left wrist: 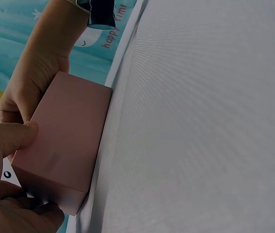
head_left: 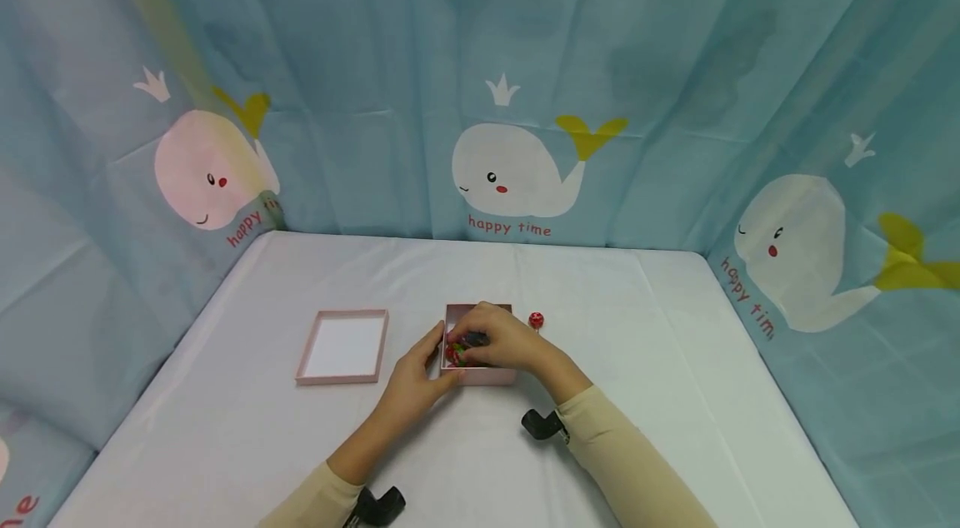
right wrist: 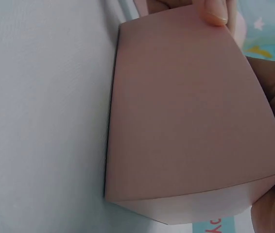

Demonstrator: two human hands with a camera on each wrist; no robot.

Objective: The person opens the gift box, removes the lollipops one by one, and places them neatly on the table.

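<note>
Pink box (head_left: 489, 376) gripped by left hand (head_left: 414, 380); right hand (head_left: 506, 340) inside, pinch unclear; lid (head_left: 337, 381) left, red lollipop (head_left: 536, 320) right.

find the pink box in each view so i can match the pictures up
Head: lower middle, between both hands: the box.
Left wrist: left half, tilted: the box.
Right wrist: large, from the centre toward the right: the box.
Shared landmark: the left grip, its thumb on the box's near side in all three.
</note>
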